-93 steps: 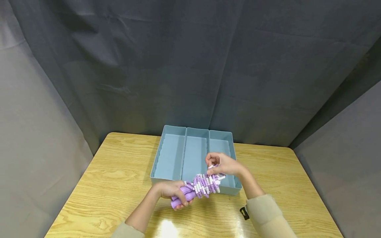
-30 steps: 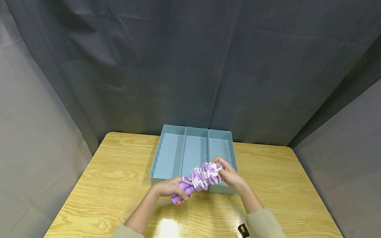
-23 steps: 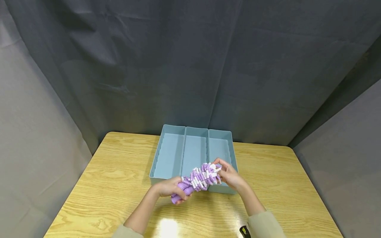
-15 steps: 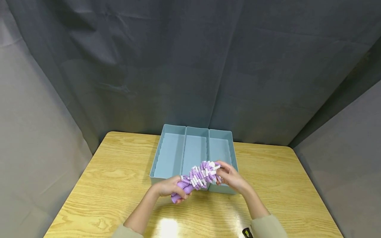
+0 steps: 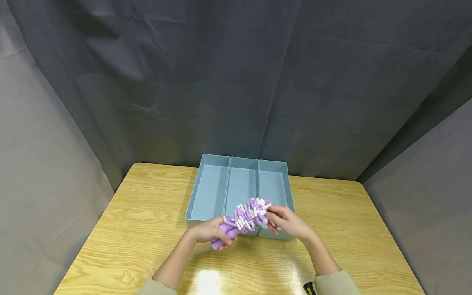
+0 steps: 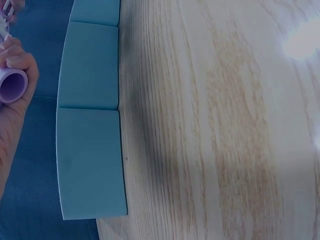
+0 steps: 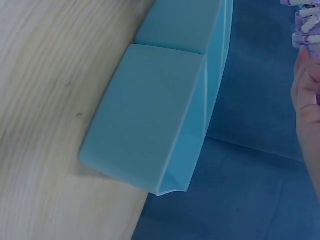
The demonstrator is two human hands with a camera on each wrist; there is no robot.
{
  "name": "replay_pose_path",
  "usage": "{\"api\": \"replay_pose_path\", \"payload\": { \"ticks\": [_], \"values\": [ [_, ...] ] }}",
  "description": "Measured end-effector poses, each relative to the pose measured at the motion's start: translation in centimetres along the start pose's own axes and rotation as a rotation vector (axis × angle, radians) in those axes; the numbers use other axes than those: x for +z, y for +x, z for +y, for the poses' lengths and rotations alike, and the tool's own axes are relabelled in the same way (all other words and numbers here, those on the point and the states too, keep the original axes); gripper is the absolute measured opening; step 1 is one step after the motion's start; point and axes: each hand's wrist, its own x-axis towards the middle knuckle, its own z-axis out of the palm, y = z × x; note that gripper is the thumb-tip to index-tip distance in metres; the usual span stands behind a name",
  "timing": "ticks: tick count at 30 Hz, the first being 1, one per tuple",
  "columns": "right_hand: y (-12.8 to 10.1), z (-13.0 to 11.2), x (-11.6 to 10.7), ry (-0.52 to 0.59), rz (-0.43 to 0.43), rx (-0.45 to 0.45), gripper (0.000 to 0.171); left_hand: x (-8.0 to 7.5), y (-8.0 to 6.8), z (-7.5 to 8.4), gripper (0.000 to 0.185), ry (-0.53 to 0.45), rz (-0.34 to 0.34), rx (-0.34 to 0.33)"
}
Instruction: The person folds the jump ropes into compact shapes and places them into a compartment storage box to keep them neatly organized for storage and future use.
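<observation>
A beaded jump rope [image 5: 246,217] with purple and white segments is folded into a bundle, held aslant above the front edge of the trays. My left hand [image 5: 209,231] grips its two purple handles [image 5: 229,232]; in the left wrist view the hollow end of one handle [image 6: 25,84] pokes out of the fist. At the bundle's upper right end, my right hand [image 5: 291,223] pinches the beaded loops between thumb and fingers. Only part of the right hand [image 7: 310,100] and a few beads [image 7: 306,40] show at the edge of the right wrist view.
Three blue-grey trays [image 5: 212,192] stand side by side at the back middle of the wooden table [image 5: 147,213]. Dark cloth [image 5: 206,82] hangs behind the table. A small black object [image 5: 309,288] shows beside the right sleeve.
My right hand has shifted from on top of the bundle to its right end, then slightly left. The bundle has risen a little. My left hand keeps its grip on the handles.
</observation>
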Motion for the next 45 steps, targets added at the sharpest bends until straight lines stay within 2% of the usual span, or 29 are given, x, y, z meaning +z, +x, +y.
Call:
{"api": "replay_pose_path", "payload": {
  "ticks": [8,11,14,19,22,25,30,35,41,43,45],
  "values": [
    [0.3,-3.0,0.6,-0.103,0.067,0.068,0.025,0.1,0.0,0.2,0.030,0.009,0.011,0.011],
    [0.3,-3.2,0.7,-0.147,0.118,0.076,0.024,0.1,0.0,0.2,0.033,0.010,0.018,0.003],
    [0.1,-2.7,0.5,-0.164,0.129,0.074,0.022,0.0,0.0,0.2,0.036,0.008,0.027,0.000],
    [-0.6,-2.0,0.1,-0.064,0.048,0.021,0.015,-0.1,0.1,0.2,0.036,0.002,0.026,0.004],
    [-1.0,-1.7,0.0,0.002,0.019,-0.006,0.032,-0.2,0.2,0.2,0.035,-0.014,0.026,0.003],
    [-1.2,-1.5,0.1,0.002,0.039,-0.035,0.046,-0.3,0.2,0.2,0.033,-0.029,0.035,0.000],
    [-1.4,-1.0,0.5,-0.065,0.152,-0.108,0.040,-0.3,0.2,0.3,0.033,-0.037,0.031,0.002],
    [-1.4,-0.2,1.3,-0.210,0.305,-0.206,0.035,-0.2,0.4,0.2,0.032,-0.062,0.027,-0.015],
    [-1.0,0.9,1.9,-0.332,0.481,-0.415,0.034,-0.2,0.5,0.2,0.030,-0.093,0.029,-0.033],
    [-0.7,1.1,2.0,-0.343,0.537,-0.484,0.030,-0.2,0.5,0.2,0.028,-0.099,0.026,-0.045],
    [-0.4,0.5,2.2,-0.343,0.591,-0.541,0.019,-0.2,0.5,0.3,0.025,-0.103,0.021,-0.056]
  ]
}}
